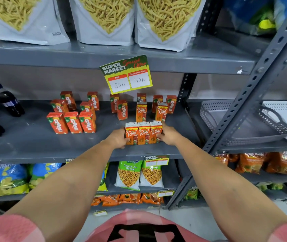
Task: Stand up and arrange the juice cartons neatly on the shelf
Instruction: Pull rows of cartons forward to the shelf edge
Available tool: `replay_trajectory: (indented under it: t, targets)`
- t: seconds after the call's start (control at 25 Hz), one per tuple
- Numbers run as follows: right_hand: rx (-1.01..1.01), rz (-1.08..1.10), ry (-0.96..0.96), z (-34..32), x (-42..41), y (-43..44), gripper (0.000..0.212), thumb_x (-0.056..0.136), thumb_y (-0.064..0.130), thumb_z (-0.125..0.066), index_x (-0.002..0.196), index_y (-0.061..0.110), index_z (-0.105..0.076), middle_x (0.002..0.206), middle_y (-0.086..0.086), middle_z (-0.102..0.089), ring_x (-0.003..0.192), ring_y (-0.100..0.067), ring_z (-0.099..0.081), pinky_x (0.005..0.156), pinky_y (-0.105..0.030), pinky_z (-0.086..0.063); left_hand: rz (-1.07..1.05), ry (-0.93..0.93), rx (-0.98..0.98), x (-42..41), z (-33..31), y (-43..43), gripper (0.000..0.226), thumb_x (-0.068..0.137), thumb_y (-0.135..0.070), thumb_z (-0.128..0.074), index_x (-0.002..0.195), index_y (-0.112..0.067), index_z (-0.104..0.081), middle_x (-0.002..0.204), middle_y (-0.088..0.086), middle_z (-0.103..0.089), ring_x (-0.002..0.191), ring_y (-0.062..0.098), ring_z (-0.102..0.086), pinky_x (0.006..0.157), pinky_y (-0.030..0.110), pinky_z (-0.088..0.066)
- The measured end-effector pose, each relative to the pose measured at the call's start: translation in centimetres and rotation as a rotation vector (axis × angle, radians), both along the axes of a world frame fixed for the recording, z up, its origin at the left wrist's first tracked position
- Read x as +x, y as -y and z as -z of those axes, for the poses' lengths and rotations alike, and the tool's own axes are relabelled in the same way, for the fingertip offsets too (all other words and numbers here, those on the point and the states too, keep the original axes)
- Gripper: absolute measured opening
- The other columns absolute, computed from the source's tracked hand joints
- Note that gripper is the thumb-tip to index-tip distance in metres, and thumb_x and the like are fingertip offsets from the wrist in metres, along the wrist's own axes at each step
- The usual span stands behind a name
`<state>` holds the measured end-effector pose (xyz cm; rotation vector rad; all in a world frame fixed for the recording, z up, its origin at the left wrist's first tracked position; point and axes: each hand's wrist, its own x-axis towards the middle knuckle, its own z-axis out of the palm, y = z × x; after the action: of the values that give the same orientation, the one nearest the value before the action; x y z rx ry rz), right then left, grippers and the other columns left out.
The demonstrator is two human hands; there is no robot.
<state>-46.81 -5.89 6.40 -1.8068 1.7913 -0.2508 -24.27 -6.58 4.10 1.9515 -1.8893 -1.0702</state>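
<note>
- Squaring-up step, by the look of it: both hands press a row of three Real cartons (144, 133) together near the front edge of the shelf (34, 137).
- Left hand (119, 137) sits flat against the row's left end; its fingers (125, 139) curl on the leftmost carton.
- Right hand (167, 135) mirrors it on the right end, fingers (159, 136) pressed to the rightmost carton, so the row is clamped between the two sets of fingers.
- All three stand upright, touching side to side.
- Just beyond the fingers, two more Real cartons (141, 111) stand apart; Maaza cartons (73, 122) stand loosely grouped well left of the left fingers.
- Next, I'd judge: release gently so nothing tips, then close up the loose ones behind.
</note>
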Motion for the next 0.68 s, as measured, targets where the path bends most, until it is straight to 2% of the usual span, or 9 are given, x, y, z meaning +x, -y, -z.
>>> replay_trajectory:
  t: [0.16,0.32,0.48,0.68]
  targets:
    - [-0.043,-0.01,-0.016,0.2,0.3,-2.6,0.05,0.096,0.02,-0.055,0.141,0.013,-0.034,0.131,-0.013,-0.06,0.118,-0.03,-0.058,0.1,-0.042,-0.048,0.017,0.021,-0.016,0.2,0.2,-2.1,0.027,0.095,-0.014,-0.056,0.12,-0.005,-0.051,0.116,0.018,-0.064,0.1,0.032,-0.067,0.088,0.044,-0.057]
    - [-0.047,0.041,-0.031,0.6,1.0,-4.8,0.046,0.097,0.021,-0.054,0.139,0.011,-0.037,0.135,-0.013,-0.056,0.122,-0.03,-0.055,0.099,-0.039,-0.045,0.048,0.097,-0.073,0.2,0.2,-3.8,0.032,0.095,-0.014,-0.056,0.125,-0.003,-0.052,0.124,0.019,-0.061,0.112,0.034,-0.06,0.097,0.044,-0.05]
    - [-0.06,0.059,-0.014,0.7,1.3,-5.6,0.046,0.097,0.02,-0.053,0.139,0.011,-0.035,0.136,-0.013,-0.056,0.124,-0.031,-0.054,0.1,-0.039,-0.044,0.056,0.188,-0.109,0.1,0.2,-4.5,0.035,0.097,-0.018,-0.053,0.128,-0.004,-0.051,0.128,0.017,-0.059,0.117,0.033,-0.057,0.1,0.04,-0.046]
    - [-0.057,0.072,-0.014,1.0,1.3,-5.8,0.044,0.098,0.02,-0.052,0.137,0.01,-0.036,0.134,-0.013,-0.056,0.121,-0.03,-0.056,0.095,-0.036,-0.046,0.041,0.185,-0.106,-0.2,0.1,-4.6,0.039,0.097,-0.018,-0.052,0.133,-0.004,-0.046,0.132,0.018,-0.057,0.12,0.033,-0.055,0.102,0.04,-0.044]
